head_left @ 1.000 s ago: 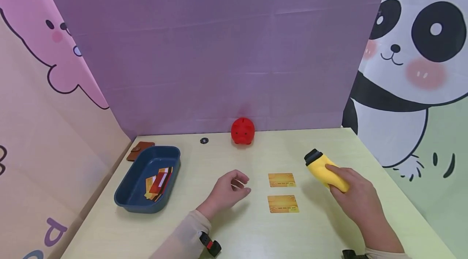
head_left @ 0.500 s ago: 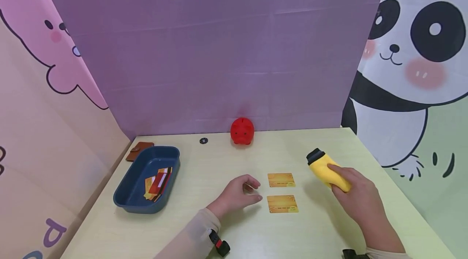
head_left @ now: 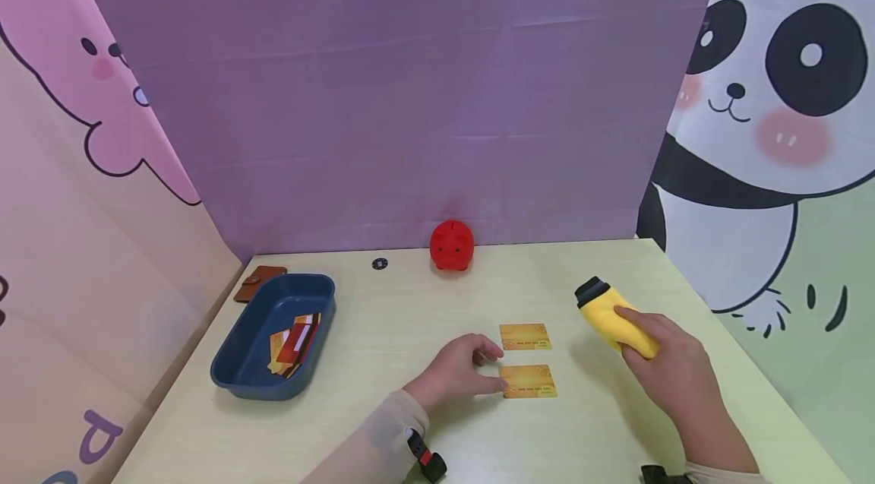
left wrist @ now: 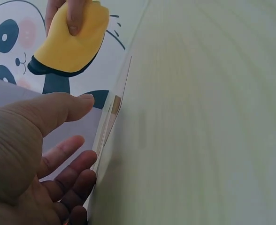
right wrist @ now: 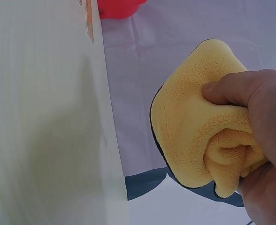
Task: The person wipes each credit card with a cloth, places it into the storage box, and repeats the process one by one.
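My right hand [head_left: 666,362] grips a folded yellow cleaning cloth [head_left: 608,317] with a black edge, held up over the right part of the table. In the right wrist view the thumb presses into the fluffy cloth [right wrist: 189,122]. Two gold bank cards lie flat near the middle: a far card [head_left: 525,336] and a near card [head_left: 533,381]. My left hand [head_left: 461,371] is low at their left side, fingers loosely bent and thumb tip overlapping the near card's left edge. A gap shows between thumb and fingers of the left hand [left wrist: 49,140] in the left wrist view.
On the left stands a blue bin [head_left: 229,366] with several red and gold cards [head_left: 298,340] inside. A brown wallet [head_left: 258,280] lies behind it. A black round chip [head_left: 379,264] and a red piggy bank [head_left: 452,245] are at the back, before a purple backdrop [head_left: 410,89].
My left hand has moved right, from beside the cards to the near card's left edge. The right hand with the cloth has shifted very slightly right.
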Action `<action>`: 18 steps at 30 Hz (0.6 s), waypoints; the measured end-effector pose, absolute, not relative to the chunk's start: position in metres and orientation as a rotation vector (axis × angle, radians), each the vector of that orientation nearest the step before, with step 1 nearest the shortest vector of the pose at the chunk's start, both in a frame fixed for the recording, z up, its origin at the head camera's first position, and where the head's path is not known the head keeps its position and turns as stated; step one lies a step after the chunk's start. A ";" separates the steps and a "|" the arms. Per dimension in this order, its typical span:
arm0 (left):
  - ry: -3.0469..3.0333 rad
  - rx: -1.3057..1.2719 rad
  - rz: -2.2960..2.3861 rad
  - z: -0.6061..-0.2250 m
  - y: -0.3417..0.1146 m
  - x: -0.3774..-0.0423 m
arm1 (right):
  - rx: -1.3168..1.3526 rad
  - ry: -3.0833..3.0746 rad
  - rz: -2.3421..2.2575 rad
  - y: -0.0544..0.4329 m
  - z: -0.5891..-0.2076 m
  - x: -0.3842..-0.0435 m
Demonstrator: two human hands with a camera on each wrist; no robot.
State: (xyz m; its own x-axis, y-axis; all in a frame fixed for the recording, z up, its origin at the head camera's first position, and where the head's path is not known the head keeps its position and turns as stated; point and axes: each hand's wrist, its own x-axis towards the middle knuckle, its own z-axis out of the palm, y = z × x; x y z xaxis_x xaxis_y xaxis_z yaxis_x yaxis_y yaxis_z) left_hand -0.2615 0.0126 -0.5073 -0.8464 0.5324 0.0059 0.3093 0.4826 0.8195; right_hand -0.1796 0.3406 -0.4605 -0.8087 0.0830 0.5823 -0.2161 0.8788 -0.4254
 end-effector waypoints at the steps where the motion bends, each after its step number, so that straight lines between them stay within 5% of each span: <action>1: 2.492 0.720 1.278 -0.507 0.013 -0.261 | 0.094 -2.430 0.646 0.341 -0.461 -0.180; 18: 2.673 0.740 1.053 -0.510 0.020 -0.260 | 0.118 -2.425 0.661 0.339 -0.463 -0.180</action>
